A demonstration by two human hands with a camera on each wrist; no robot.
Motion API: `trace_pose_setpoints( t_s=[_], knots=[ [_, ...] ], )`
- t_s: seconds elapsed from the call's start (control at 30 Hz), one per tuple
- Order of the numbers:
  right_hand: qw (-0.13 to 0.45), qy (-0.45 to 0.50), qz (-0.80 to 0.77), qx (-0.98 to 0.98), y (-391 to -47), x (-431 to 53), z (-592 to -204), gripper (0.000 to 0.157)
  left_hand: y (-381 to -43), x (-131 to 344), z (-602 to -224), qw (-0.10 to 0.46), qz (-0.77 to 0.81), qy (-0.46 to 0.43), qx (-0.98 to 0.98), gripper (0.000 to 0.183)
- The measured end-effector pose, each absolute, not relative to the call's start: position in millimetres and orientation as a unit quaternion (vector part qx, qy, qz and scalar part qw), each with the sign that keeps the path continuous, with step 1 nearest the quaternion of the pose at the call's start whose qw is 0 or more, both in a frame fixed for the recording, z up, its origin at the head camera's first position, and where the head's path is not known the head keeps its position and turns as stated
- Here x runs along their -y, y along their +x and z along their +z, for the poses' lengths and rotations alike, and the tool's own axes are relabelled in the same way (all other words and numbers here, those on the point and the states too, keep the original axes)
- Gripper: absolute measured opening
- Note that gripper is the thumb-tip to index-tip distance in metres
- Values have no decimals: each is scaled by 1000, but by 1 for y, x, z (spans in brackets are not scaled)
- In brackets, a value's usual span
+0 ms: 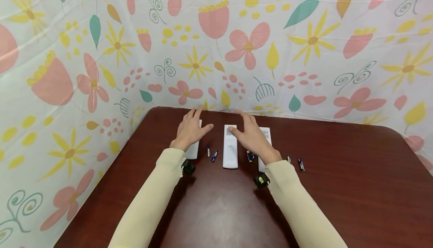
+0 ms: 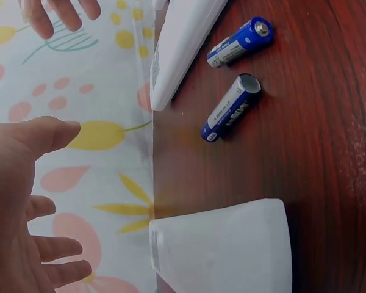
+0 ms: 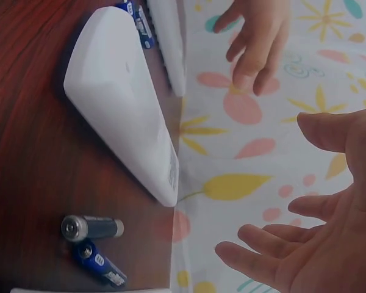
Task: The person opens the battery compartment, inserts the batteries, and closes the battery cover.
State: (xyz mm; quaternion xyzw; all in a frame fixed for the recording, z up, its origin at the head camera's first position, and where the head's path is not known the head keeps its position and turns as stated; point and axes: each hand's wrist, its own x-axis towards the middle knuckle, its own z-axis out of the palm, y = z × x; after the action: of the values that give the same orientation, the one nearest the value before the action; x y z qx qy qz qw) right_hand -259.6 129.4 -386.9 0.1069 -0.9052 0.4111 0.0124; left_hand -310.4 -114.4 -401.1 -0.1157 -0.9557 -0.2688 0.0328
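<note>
Three white remote controls lie on the table, apparently face down: the left remote (image 1: 193, 151), the middle remote (image 1: 230, 152) and the right remote (image 1: 261, 166). My left hand (image 1: 190, 129) hovers over the left remote, fingers spread, holding nothing. Between the middle and right remotes, my right hand (image 1: 253, 137) is held up in the air, likewise empty with its fingers apart. Blue-and-silver batteries lie in pairs beside the remotes: one battery (image 2: 232, 108) with another battery (image 2: 241, 43), and a battery (image 3: 93, 227) against a blue battery (image 3: 100, 262). My forearm and hand partly cover the right remote.
Further right on the dark reddish table (image 1: 338, 188) is another battery (image 1: 301, 165), with one more battery (image 1: 288, 159) partly behind my sleeve. A flower-printed cloth (image 1: 216, 52) hangs along the table's back and left edges.
</note>
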Motion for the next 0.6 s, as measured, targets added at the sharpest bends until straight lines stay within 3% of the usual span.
trace_pose_setpoints(
  t_s=[0.6],
  knots=[
    [-6,110,431,896,-259,-120,-391,84,-318,128,-409,23,-290,-76,954,88]
  ],
)
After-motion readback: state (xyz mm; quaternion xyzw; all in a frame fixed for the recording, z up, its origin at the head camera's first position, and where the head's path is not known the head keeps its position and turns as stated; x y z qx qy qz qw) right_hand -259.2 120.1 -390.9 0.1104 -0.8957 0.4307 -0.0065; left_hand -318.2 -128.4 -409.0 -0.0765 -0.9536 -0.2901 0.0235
